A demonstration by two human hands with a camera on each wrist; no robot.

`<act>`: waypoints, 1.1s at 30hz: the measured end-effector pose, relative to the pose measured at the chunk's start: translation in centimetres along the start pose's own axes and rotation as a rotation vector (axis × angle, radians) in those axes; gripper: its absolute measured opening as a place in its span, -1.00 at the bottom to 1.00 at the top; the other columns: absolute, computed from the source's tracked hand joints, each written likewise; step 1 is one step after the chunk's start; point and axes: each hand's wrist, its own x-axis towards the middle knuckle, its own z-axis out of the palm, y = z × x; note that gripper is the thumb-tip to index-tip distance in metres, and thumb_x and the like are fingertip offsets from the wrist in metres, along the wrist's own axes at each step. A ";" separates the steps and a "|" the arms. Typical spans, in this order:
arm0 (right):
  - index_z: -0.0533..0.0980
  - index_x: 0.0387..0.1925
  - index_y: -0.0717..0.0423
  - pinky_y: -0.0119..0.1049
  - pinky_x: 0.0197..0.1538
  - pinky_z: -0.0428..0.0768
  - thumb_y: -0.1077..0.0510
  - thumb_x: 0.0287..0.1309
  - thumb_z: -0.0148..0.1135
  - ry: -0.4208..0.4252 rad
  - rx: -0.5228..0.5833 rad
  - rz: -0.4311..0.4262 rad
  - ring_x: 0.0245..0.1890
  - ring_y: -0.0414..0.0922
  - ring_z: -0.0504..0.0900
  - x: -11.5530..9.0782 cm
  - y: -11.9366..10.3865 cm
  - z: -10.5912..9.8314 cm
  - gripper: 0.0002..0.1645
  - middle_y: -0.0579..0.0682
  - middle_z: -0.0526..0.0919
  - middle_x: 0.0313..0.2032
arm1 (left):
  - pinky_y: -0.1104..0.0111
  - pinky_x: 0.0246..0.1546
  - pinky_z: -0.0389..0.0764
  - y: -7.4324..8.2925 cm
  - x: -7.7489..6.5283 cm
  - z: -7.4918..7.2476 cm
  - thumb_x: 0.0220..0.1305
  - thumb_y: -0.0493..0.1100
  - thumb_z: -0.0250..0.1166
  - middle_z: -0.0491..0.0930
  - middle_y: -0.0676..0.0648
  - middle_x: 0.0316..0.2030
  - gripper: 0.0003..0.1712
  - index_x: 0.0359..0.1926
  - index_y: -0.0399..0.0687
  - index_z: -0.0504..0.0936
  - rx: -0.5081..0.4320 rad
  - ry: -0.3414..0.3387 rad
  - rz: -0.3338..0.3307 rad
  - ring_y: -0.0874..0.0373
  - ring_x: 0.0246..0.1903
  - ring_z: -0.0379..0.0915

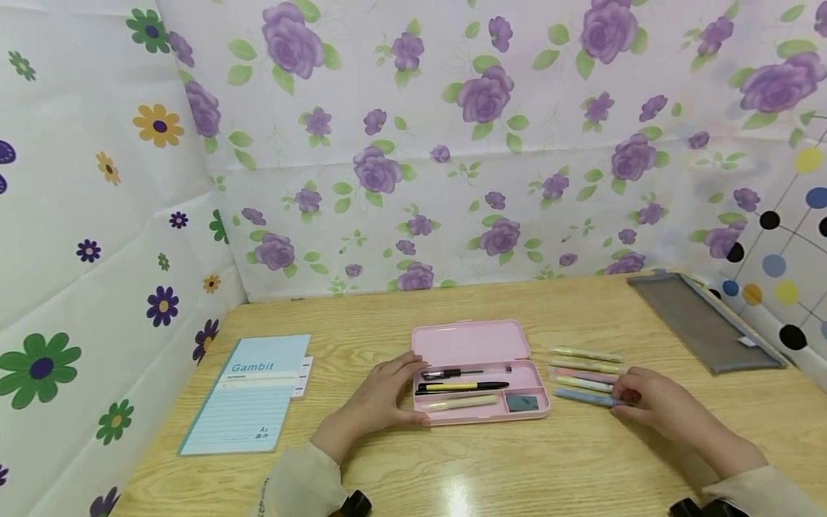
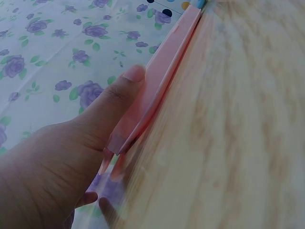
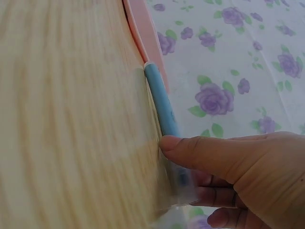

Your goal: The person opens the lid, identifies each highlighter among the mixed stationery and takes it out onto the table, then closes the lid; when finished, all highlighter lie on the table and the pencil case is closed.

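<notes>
An open pink pencil case (image 1: 470,343) lies on the table, its lid laid back. My left hand (image 1: 377,395) grips its left end, thumb (image 2: 114,98) along the front side. Inside are a black pen (image 1: 446,374), a yellow-and-black pen (image 1: 461,387), a pale yellow highlighter (image 1: 461,403) and a dark eraser (image 1: 521,403) in its own small compartment. To the right of the case, my right hand (image 1: 665,406) pinches the right end of a blue highlighter (image 3: 163,100), the nearest in a row. Beyond it lie several more, including a pink highlighter (image 1: 584,375).
On the left lies a light blue notebook (image 1: 252,391), with a pale card-like item (image 1: 302,377) showing from under its right edge. A grey pouch (image 1: 704,319) lies at the back right. Flowered cloth (image 1: 439,201) hangs behind the table (image 1: 362,319).
</notes>
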 end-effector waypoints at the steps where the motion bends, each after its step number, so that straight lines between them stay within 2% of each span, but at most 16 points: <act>1: 0.49 -0.46 -0.17 -0.49 -0.45 0.43 0.12 -0.11 0.50 -0.002 -0.001 0.005 -0.44 -0.54 0.30 0.0 -0.1 0.0 -0.72 -0.36 0.40 -0.43 | -0.05 0.40 0.18 0.0 0.0 -0.1 -0.07 0.36 0.39 0.19 -0.04 0.43 0.05 0.40 0.07 0.27 -0.005 0.001 0.001 -0.01 0.43 0.11; 14: 0.49 -0.46 -0.19 -0.48 -0.43 0.46 0.09 -0.09 0.48 -0.027 0.001 0.007 -0.43 -0.52 0.34 0.1 -0.3 -0.5 -0.74 -0.36 0.41 -0.43 | -0.06 0.39 0.19 0.1 0.1 -0.3 -0.06 0.36 0.39 0.20 -0.06 0.43 0.04 0.40 0.07 0.28 0.004 0.012 0.012 -0.03 0.43 0.11; 21: 0.52 -0.47 -0.21 -0.47 -0.39 0.54 0.08 -0.12 0.50 -0.003 -0.018 0.000 -0.42 -0.51 0.43 0.3 -0.4 -1.1 -0.74 -0.37 0.46 -0.43 | -0.06 0.40 0.19 0.3 0.3 -0.2 -0.07 0.35 0.41 0.21 -0.07 0.43 0.04 0.39 0.06 0.28 0.027 0.017 0.008 -0.04 0.42 0.12; 28: 0.55 -0.43 -0.13 -0.46 -0.41 0.56 0.13 -0.12 0.51 0.032 -0.036 -0.062 -0.43 -0.47 0.47 0.5 -0.8 -1.4 -0.76 -0.35 0.49 -0.43 | -0.06 0.38 0.21 0.4 0.2 0.0 -0.09 0.35 0.41 0.22 -0.08 0.42 0.05 0.38 0.04 0.30 0.031 0.005 0.001 -0.05 0.42 0.13; 33: 0.53 -0.42 -0.17 -0.46 -0.40 0.50 0.09 -0.08 0.48 -0.005 -0.064 -0.022 -0.43 -0.50 0.39 1.2 -1.8 -1.9 -0.76 -0.38 0.45 -0.44 | -0.05 0.38 0.22 0.1 0.0 0.0 -0.08 0.37 0.39 0.22 -0.07 0.42 0.05 0.39 0.05 0.29 0.037 0.009 0.005 -0.03 0.42 0.13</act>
